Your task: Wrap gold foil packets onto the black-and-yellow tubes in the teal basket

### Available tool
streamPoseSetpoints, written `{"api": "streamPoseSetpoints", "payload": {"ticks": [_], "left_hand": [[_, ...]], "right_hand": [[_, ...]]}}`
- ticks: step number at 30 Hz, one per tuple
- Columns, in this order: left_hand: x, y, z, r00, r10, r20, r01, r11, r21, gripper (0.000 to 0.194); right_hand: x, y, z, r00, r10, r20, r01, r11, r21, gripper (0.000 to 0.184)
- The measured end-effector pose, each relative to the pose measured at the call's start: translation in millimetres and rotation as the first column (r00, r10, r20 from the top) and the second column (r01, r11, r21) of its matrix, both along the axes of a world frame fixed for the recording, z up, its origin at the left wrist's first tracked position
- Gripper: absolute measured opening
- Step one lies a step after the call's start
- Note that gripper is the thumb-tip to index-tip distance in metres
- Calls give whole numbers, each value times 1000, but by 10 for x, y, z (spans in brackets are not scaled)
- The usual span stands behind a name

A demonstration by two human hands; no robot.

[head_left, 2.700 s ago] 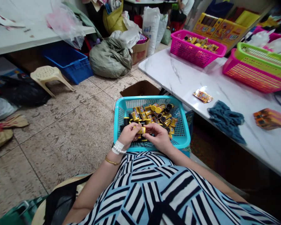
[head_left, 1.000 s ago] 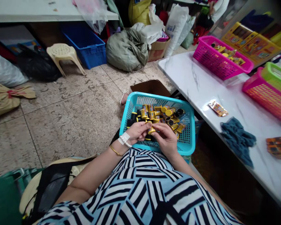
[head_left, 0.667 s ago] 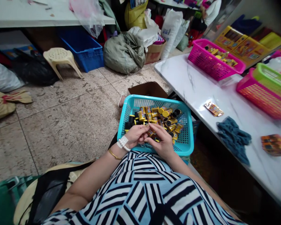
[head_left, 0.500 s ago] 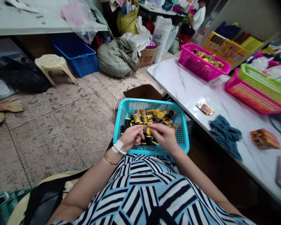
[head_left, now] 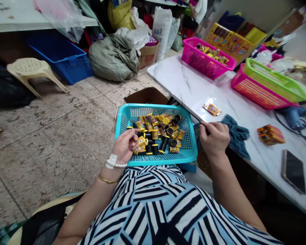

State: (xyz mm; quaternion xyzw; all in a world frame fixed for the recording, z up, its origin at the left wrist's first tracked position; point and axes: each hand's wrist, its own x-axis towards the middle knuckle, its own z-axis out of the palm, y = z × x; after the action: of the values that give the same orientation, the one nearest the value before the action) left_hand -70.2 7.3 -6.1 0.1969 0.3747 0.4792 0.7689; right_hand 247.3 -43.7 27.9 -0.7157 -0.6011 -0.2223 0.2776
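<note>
A turquoise plastic basket [head_left: 155,162] rests on my lap. In it lie several small black cylinders [head_left: 164,144] with yellow rims and several small cylinders wrapped in yellow printed film [head_left: 151,118]. My left hand [head_left: 124,145] is at the basket's left side, its fingers curled with thumb and forefinger together. Beside those fingers is a yellow printed piece [head_left: 142,142]; I cannot tell whether the hand holds it. My right hand [head_left: 215,137] is closed at the table's edge, right of the basket and next to a teal cloth [head_left: 236,132]. Whatever it pinches is hidden.
On the white marbled table [head_left: 173,73] stand pink baskets [head_left: 206,63], a flat yellow packet [head_left: 212,109], an orange printed block [head_left: 271,134] and a phone [head_left: 293,171]. Beyond my basket is an open cardboard box [head_left: 146,95]. A stool [head_left: 32,66] and sacks [head_left: 114,58] stand on the floor.
My right hand has moved right, out of the basket to the table's edge. My left hand has parted from it, staying by the basket's left side. The view has shifted rightward.
</note>
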Motion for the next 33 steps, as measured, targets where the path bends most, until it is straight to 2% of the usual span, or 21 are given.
{"api": "streamPoseSetpoints", "payload": {"ticks": [3, 5, 8, 11, 13, 15, 17, 20, 22, 24, 26, 27, 28, 29, 30, 31, 32, 33], "left_hand": [[-21, 2, 97, 1000, 30, 2, -30, 1000, 6, 26], [-1, -25, 143, 999, 25, -23, -25, 1000, 1, 26], [32, -66, 149, 997, 1, -80, -2, 1000, -14, 28], [31, -57, 103, 995, -20, -93, 18, 999, -27, 31], [14, -40, 86, 996, 3, -89, -4, 1000, -13, 31], [-3, -29, 84, 996, 33, -77, -33, 999, 10, 29], [-8, -22, 84, 997, 42, -61, -41, 999, 18, 28], [13, -22, 86, 999, 22, -42, -21, 1000, 4, 27], [33, -28, 93, 999, 7, -41, -7, 1000, 5, 27], [45, -34, 95, 999, 4, -49, -3, 1000, 17, 28], [47, -36, 83, 998, 15, -59, -13, 999, 30, 27], [45, -37, 72, 998, 23, -64, -21, 999, 34, 27], [42, -38, 62, 997, 28, -66, -26, 999, 32, 26], [38, -39, 54, 997, 31, -67, -29, 999, 28, 25], [34, -41, 52, 997, 33, -66, -31, 999, 23, 25], [26, -41, 58, 997, 34, -66, -33, 999, 20, 24], [16, -41, 72, 997, 37, -67, -36, 999, 22, 23], [2, -39, 93, 997, 42, -71, -40, 999, 30, 23]], "right_hand": [[-43, -130, -47, 991, 76, -110, -91, 986, -142, 26], [-101, -107, -64, 986, 122, -115, -144, 968, -208, 25], [-20, 60, 33, 1000, -1, 6, 2, 996, -92, 30], [283, 147, 241, 973, -209, 101, 209, 978, 6, 37], [520, 79, 323, 932, -335, 140, 342, 939, -32, 38], [742, -32, 311, 901, -401, 165, 424, 895, -139, 37], [935, -111, 238, 908, -390, 153, 416, 883, -218, 35], [1112, -112, 157, 918, -389, 73, 396, 898, -190, 30], [1092, -74, 169, 911, -412, 16, 410, 902, -137, 27], [912, -49, 202, 913, -408, -24, 408, 913, -18, 28], [570, -49, 199, 945, -326, -26, 327, 938, 117, 34], [356, -54, 172, 971, -240, -3, 238, 962, 137, 33], [128, -57, 126, 993, -113, 28, 110, 990, 93, 28], [-98, -57, 65, 996, 59, 60, -58, 998, -23, 23], [-306, -50, -7, 959, 272, 81, -251, 947, -202, 22], [-483, -37, -84, 883, 463, 80, -406, 838, -365, 23], [-620, -17, -156, 808, 586, 59, -490, 725, -485, 24], [-711, 7, -219, 758, 651, 30, -525, 637, -565, 25]]}}
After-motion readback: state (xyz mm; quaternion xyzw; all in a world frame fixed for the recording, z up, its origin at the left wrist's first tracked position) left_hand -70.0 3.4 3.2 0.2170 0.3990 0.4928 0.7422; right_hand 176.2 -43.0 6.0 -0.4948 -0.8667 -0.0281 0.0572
